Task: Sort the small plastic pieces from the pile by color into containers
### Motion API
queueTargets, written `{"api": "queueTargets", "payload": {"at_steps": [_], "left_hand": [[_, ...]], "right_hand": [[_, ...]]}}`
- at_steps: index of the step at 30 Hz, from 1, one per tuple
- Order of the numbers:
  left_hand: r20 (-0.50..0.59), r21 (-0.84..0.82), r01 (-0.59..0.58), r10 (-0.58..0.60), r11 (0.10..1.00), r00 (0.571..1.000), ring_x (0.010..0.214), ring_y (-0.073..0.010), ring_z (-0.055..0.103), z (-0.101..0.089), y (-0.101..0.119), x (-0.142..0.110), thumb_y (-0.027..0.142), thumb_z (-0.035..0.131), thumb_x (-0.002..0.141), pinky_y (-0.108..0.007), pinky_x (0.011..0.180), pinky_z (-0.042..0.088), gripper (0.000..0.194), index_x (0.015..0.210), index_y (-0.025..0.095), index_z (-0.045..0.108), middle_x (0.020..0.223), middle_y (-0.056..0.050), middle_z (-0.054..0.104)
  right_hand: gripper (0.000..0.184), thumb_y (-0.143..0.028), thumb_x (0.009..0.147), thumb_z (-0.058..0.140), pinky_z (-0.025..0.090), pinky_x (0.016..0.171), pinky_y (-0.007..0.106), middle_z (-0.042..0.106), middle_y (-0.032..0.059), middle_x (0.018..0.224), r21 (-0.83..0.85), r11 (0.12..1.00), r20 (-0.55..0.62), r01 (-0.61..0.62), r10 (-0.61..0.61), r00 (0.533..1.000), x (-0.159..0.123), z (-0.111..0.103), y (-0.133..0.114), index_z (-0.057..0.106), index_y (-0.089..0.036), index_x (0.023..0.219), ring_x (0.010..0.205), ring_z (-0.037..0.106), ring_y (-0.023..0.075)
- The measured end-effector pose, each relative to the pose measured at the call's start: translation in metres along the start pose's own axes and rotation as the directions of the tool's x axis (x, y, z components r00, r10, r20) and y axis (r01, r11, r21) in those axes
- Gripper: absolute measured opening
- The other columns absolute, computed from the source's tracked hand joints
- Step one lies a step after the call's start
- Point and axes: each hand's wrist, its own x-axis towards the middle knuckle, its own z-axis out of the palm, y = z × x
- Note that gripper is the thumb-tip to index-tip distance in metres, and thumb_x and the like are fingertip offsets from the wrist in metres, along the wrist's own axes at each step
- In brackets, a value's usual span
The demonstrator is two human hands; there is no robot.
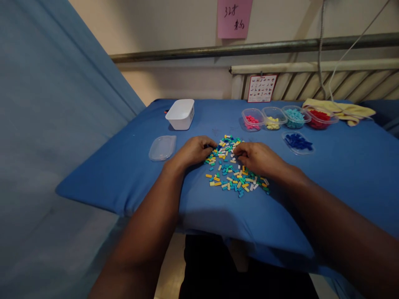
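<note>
Both hands, left hand (195, 150) and right hand (258, 158), rest curled with fingers together on the pile of small coloured bricks (234, 171) between them, seemingly picking pieces, sorted tubs (289, 117) beyond the right.

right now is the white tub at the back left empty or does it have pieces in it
Cannot tell for sure: the white tub stands upright and open, and the inside that shows looks bare white, but its near wall hides the bottom.

Beige wall (174, 25), perhaps a radiator (343, 85), blue curtain (46, 124).
</note>
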Motion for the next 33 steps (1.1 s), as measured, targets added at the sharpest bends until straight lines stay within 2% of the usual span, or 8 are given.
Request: {"api": "queueTargets", "payload": {"at_steps": [4,6,10,14,19,25,28,33], "left_hand": [[0.032,0.083,-0.077,0.074,0.994,0.997,0.098,-0.0204,0.074,-0.005,0.0,-0.001,0.014,0.06,0.093,-0.033,0.093,0.056,0.034,0.112,0.024,0.087,0.109,-0.006,0.081],[0.061,0.118,-0.111,0.104,0.987,0.993,0.098,-0.0204,0.073,-0.007,0.002,-0.003,0.015,0.058,0.095,-0.033,0.093,0.056,0.034,0.111,0.023,0.087,0.107,-0.006,0.08],[0.079,0.158,-0.09,0.079,0.983,0.994,0.097,-0.0208,0.072,-0.011,0.009,-0.006,0.02,0.058,0.098,-0.033,0.092,0.055,0.03,0.114,0.02,0.084,0.111,-0.008,0.079],[0.07,0.147,-0.047,0.038,0.988,0.997,0.095,-0.0224,0.071,-0.014,0.009,-0.008,0.026,0.058,0.099,-0.035,0.09,0.055,0.028,0.11,0.017,0.082,0.111,-0.01,0.077],[-0.088,0.001,-0.034,0.034,0.999,0.996,0.096,-0.0227,0.069,-0.01,0.014,-0.005,0.033,0.061,0.1,-0.037,0.092,0.055,0.024,0.106,0.019,0.079,0.105,-0.009,0.076],[-0.193,-0.359,-0.144,0.077,0.922,0.978,0.099,-0.0206,0.071,0.02,0.063,0.006,0.037,0.067,0.101,-0.037,0.098,0.056,0.023,0.107,0.019,0.08,0.107,-0.007,0.078],[-0.142,-0.34,-0.167,0.125,0.925,0.982,0.1,-0.0202,0.072,0.025,0.085,0.02,0.03,0.067,0.099,-0.036,0.098,0.056,0.019,0.105,0.019,0.081,0.106,-0.007,0.079],[-0.088,-0.287,-0.159,0.139,0.945,0.986,0.095,-0.0187,0.074,0.029,0.094,0.045,0.021,0.071,0.095,-0.031,0.09,0.057,0.014,0.102,0.018,0.083,0.102,-0.005,0.081]], "right_hand": [[0.024,-0.012,0.091,0.069,0.055,0.082,0.033,0.084,0.0052,0.101,0.241,0.97,-0.139,-0.022,0.057,0.989,0.002,0.003,0.01,0.081,-0.022,0.109,0.091,0.077,0.0227],[0.018,-0.014,0.091,0.071,0.058,0.081,0.032,0.083,0.0045,0.096,0.46,0.886,-0.187,-0.064,0.167,0.968,0.004,0.003,0.012,0.081,-0.021,0.105,0.087,0.076,0.0206],[0.017,-0.012,0.088,0.076,0.057,0.065,0.024,0.079,0.0027,0.089,0.832,0.524,-0.055,-0.183,0.405,0.913,0.005,-0.002,0.01,0.079,-0.019,0.103,0.072,0.072,0.0139],[0.019,-0.006,0.087,0.076,0.059,0.06,0.02,0.074,0.0024,0.083,0.962,0.17,0.121,-0.215,0.44,0.89,0.0,-0.012,0.008,0.076,-0.017,0.102,0.068,0.07,0.0116],[0.023,-0.001,0.092,0.066,0.061,0.058,0.018,0.07,0.0004,0.077,0.978,-0.058,0.205,-0.199,0.407,0.89,-0.004,-0.021,0.009,0.073,-0.016,0.109,0.066,0.067,0.0104],[0.025,-0.003,0.091,0.069,0.063,0.065,0.018,0.073,0.0024,0.086,0.965,-0.135,0.257,-0.225,0.307,0.916,-0.007,-0.018,0.001,0.075,-0.017,0.111,0.069,0.068,0.0107],[0.017,-0.012,0.092,0.075,0.065,0.073,0.022,0.077,0.0027,0.095,0.975,-0.091,0.221,-0.204,0.258,0.941,-0.007,-0.013,0.002,0.078,-0.02,0.107,0.073,0.069,0.0121],[0.018,-0.019,0.087,0.085,0.066,0.086,0.028,0.08,0.0019,0.098,0.997,0.001,0.071,-0.077,0.353,0.933,-0.005,-0.005,0.013,0.079,-0.023,0.103,0.082,0.072,0.0135]]}}
